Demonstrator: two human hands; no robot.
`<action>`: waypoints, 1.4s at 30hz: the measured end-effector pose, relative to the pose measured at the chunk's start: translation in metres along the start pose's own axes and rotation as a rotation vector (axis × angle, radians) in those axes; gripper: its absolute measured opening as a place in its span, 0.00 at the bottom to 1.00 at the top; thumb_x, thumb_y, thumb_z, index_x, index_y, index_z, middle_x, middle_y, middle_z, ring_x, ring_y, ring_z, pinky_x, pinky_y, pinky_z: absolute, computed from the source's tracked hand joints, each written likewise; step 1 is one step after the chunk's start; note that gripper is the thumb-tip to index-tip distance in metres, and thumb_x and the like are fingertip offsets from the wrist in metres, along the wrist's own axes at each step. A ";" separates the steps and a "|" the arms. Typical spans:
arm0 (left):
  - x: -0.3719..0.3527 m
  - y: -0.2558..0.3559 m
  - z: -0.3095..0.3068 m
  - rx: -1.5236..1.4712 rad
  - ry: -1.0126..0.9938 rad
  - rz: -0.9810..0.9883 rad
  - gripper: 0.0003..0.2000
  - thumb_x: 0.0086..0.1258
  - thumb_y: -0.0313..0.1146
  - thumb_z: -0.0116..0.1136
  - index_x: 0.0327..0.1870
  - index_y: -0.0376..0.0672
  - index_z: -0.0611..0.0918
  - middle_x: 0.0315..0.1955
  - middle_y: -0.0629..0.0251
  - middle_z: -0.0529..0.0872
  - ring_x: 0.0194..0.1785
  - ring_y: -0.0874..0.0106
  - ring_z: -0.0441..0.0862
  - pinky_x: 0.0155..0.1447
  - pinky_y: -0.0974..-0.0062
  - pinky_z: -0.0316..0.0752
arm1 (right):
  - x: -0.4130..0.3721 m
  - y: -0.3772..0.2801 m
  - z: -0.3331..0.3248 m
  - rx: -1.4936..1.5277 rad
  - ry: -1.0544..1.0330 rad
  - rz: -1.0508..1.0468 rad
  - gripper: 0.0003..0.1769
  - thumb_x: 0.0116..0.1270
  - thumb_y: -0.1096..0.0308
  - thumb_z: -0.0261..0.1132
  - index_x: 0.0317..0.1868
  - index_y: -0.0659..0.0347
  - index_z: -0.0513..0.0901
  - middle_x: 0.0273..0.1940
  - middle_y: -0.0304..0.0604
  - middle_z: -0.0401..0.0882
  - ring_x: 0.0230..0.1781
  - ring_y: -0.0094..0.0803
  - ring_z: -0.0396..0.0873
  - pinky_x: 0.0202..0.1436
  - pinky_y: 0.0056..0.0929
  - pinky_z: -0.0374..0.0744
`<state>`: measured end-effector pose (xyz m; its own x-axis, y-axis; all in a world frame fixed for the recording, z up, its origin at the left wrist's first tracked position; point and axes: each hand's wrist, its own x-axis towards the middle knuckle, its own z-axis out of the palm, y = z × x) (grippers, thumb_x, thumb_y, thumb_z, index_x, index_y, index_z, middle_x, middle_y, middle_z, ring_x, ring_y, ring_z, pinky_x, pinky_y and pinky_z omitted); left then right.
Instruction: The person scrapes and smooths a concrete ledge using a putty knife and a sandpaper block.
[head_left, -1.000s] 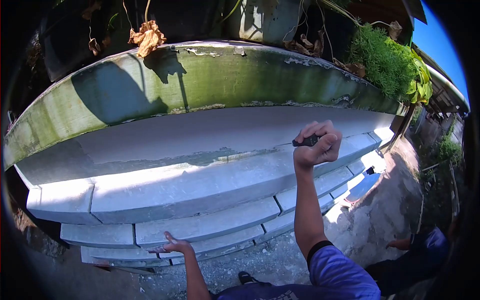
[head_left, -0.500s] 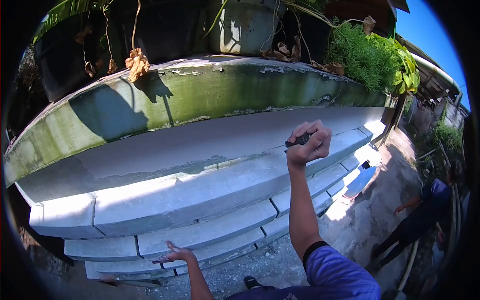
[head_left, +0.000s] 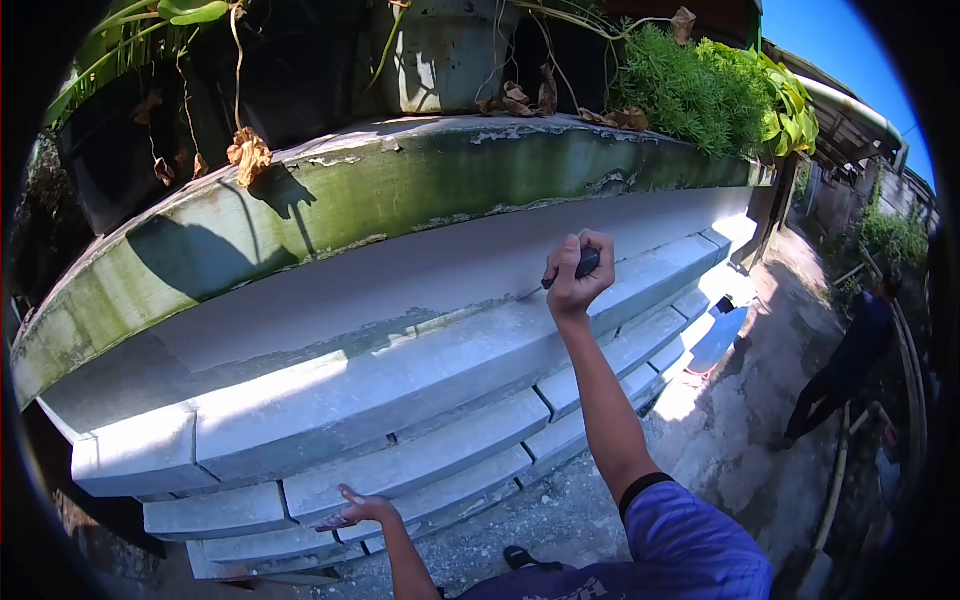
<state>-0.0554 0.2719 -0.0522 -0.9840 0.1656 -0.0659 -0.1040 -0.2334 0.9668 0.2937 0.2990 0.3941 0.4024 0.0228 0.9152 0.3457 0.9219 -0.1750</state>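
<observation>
My right hand (head_left: 580,275) is closed round the black handle of a hand tool (head_left: 588,262). A thin part of the tool sticks out to the left, close to the foot of the smooth grey wall (head_left: 400,270), where it meets the top row of pale blocks (head_left: 380,400); its working end is mostly hidden. Lower down, my left hand (head_left: 358,508) is open, fingers spread and whitish, over the lower stacked blocks (head_left: 430,455). It holds nothing.
A mossy concrete ledge (head_left: 420,190) overhangs the wall, carrying pots and green plants (head_left: 690,90). Beyond the blocks, a blue object (head_left: 717,340) lies on the ground at right. Another person (head_left: 850,350) stands on the path, near some poles (head_left: 832,480).
My right hand has moved left and slightly down with the tool, and its wrist has turned. My left hand stays open. The view has shifted a little, and the other person has moved farther along the path.
</observation>
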 end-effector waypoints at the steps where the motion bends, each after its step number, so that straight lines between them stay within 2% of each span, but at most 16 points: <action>1: 0.007 -0.014 0.002 -0.011 0.012 0.027 0.23 0.70 0.35 0.64 0.45 0.20 0.67 0.49 0.42 0.69 0.47 0.67 0.70 0.55 0.69 0.74 | -0.005 -0.009 -0.007 0.024 0.005 0.060 0.09 0.74 0.72 0.56 0.33 0.62 0.67 0.22 0.37 0.69 0.13 0.20 0.68 0.17 0.21 0.67; 3: 0.018 -0.036 0.003 0.089 0.045 0.096 0.26 0.69 0.36 0.66 0.49 0.20 0.66 0.54 0.37 0.66 0.48 0.64 0.71 0.57 0.66 0.73 | -0.021 -0.021 -0.035 0.026 -0.045 0.197 0.09 0.70 0.77 0.61 0.34 0.62 0.68 0.28 0.39 0.72 0.23 0.21 0.74 0.26 0.22 0.74; 6: 0.024 -0.041 0.001 0.120 0.002 0.165 0.29 0.69 0.40 0.65 0.51 0.18 0.66 0.56 0.32 0.66 0.49 0.60 0.72 0.59 0.63 0.71 | -0.042 -0.053 -0.072 -0.184 -0.172 0.298 0.05 0.69 0.76 0.63 0.36 0.67 0.74 0.34 0.45 0.80 0.34 0.27 0.81 0.37 0.24 0.79; 8: 0.020 -0.021 -0.005 0.177 -0.117 0.042 0.29 0.71 0.42 0.64 0.50 0.18 0.68 0.55 0.31 0.68 0.50 0.58 0.72 0.60 0.62 0.70 | -0.052 -0.086 -0.094 -0.389 -0.246 0.388 0.03 0.67 0.77 0.65 0.38 0.68 0.79 0.40 0.48 0.84 0.40 0.29 0.82 0.44 0.26 0.79; 10: -0.005 0.059 -0.020 0.308 -0.302 -0.237 0.28 0.72 0.44 0.62 0.47 0.18 0.70 0.53 0.31 0.71 0.50 0.58 0.72 0.61 0.63 0.69 | -0.069 -0.108 -0.125 -0.526 -0.207 0.419 0.05 0.66 0.77 0.66 0.40 0.69 0.83 0.48 0.53 0.85 0.46 0.31 0.83 0.50 0.28 0.79; 11: -0.006 0.064 -0.024 0.375 -0.300 -0.161 0.27 0.73 0.44 0.60 0.45 0.19 0.70 0.50 0.34 0.72 0.49 0.59 0.71 0.60 0.63 0.69 | -0.080 -0.116 -0.143 -0.558 -0.130 0.401 0.06 0.66 0.77 0.66 0.42 0.69 0.84 0.53 0.56 0.83 0.49 0.33 0.83 0.53 0.29 0.79; 14: -0.009 0.079 -0.033 0.455 -0.321 0.071 0.25 0.75 0.45 0.56 0.39 0.22 0.70 0.44 0.42 0.72 0.46 0.62 0.68 0.58 0.65 0.68 | -0.112 -0.147 -0.202 -0.720 0.142 0.323 0.06 0.68 0.77 0.64 0.42 0.72 0.82 0.51 0.57 0.84 0.48 0.35 0.83 0.53 0.31 0.80; 17: -0.015 0.108 -0.055 0.311 -0.391 0.291 0.22 0.78 0.42 0.53 0.37 0.25 0.67 0.40 0.51 0.69 0.45 0.64 0.65 0.59 0.68 0.66 | -0.151 -0.193 -0.247 -0.667 0.470 0.645 0.10 0.74 0.72 0.58 0.42 0.73 0.81 0.48 0.53 0.83 0.49 0.35 0.83 0.51 0.32 0.85; 19: -0.011 0.109 -0.052 -0.062 -0.416 0.243 0.20 0.77 0.39 0.54 0.41 0.25 0.67 0.42 0.52 0.69 0.46 0.64 0.64 0.62 0.68 0.63 | -0.206 -0.220 -0.290 -0.597 0.615 0.794 0.13 0.75 0.67 0.58 0.44 0.72 0.80 0.48 0.51 0.82 0.48 0.35 0.83 0.50 0.32 0.87; 22: -0.026 0.176 -0.053 -0.103 -0.502 0.399 0.24 0.75 0.31 0.55 0.62 0.21 0.62 0.62 0.44 0.65 0.63 0.63 0.64 0.72 0.66 0.53 | -0.285 -0.268 -0.325 -0.567 0.853 0.996 0.13 0.74 0.65 0.60 0.43 0.71 0.79 0.45 0.50 0.81 0.43 0.35 0.84 0.46 0.30 0.88; 23: -0.019 0.183 -0.048 -0.091 -0.510 0.625 0.28 0.74 0.30 0.54 0.67 0.21 0.58 0.69 0.44 0.62 0.69 0.62 0.62 0.74 0.65 0.50 | -0.303 -0.282 -0.332 -0.546 0.930 1.046 0.13 0.74 0.65 0.60 0.43 0.70 0.79 0.43 0.50 0.81 0.42 0.35 0.84 0.45 0.30 0.88; 25: -0.036 0.241 -0.038 -0.013 -0.522 0.884 0.27 0.75 0.31 0.52 0.68 0.21 0.61 0.70 0.42 0.63 0.71 0.58 0.63 0.76 0.63 0.49 | -0.327 -0.306 -0.332 -0.549 0.994 1.116 0.13 0.74 0.65 0.60 0.43 0.70 0.79 0.42 0.49 0.81 0.41 0.34 0.84 0.44 0.30 0.88; 29: -0.064 0.336 -0.016 0.304 -0.665 1.266 0.29 0.71 0.34 0.57 0.68 0.28 0.66 0.66 0.41 0.68 0.71 0.53 0.64 0.74 0.59 0.54 | -0.331 -0.307 -0.324 -0.535 0.980 1.205 0.14 0.74 0.65 0.60 0.43 0.72 0.78 0.43 0.50 0.81 0.41 0.35 0.83 0.43 0.30 0.88; 32: -0.101 0.365 -0.004 0.668 -0.656 1.314 0.26 0.71 0.37 0.57 0.66 0.31 0.71 0.64 0.43 0.72 0.69 0.53 0.68 0.71 0.58 0.58 | -0.321 -0.281 -0.337 -0.446 0.828 1.224 0.13 0.74 0.66 0.60 0.43 0.73 0.78 0.43 0.51 0.81 0.42 0.36 0.83 0.44 0.31 0.88; 37: -0.139 0.369 0.021 0.806 -0.599 1.326 0.24 0.72 0.43 0.56 0.57 0.29 0.78 0.58 0.46 0.79 0.65 0.53 0.72 0.68 0.57 0.63 | -0.279 -0.242 -0.365 -0.321 0.649 1.331 0.12 0.73 0.69 0.60 0.43 0.74 0.79 0.43 0.53 0.81 0.43 0.37 0.83 0.46 0.34 0.88; 42: -0.233 0.357 0.054 0.691 -0.610 1.366 0.26 0.72 0.47 0.56 0.52 0.26 0.80 0.57 0.43 0.79 0.64 0.53 0.73 0.68 0.57 0.64 | -0.273 -0.248 -0.435 -0.246 0.780 1.519 0.11 0.71 0.69 0.62 0.44 0.72 0.79 0.42 0.48 0.80 0.42 0.35 0.82 0.47 0.35 0.88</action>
<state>0.1449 0.2021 0.3213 -0.0714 0.5769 0.8137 0.9831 -0.0971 0.1552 0.4667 -0.1043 0.0303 0.7240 0.5018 -0.4733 -0.6215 0.1769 -0.7631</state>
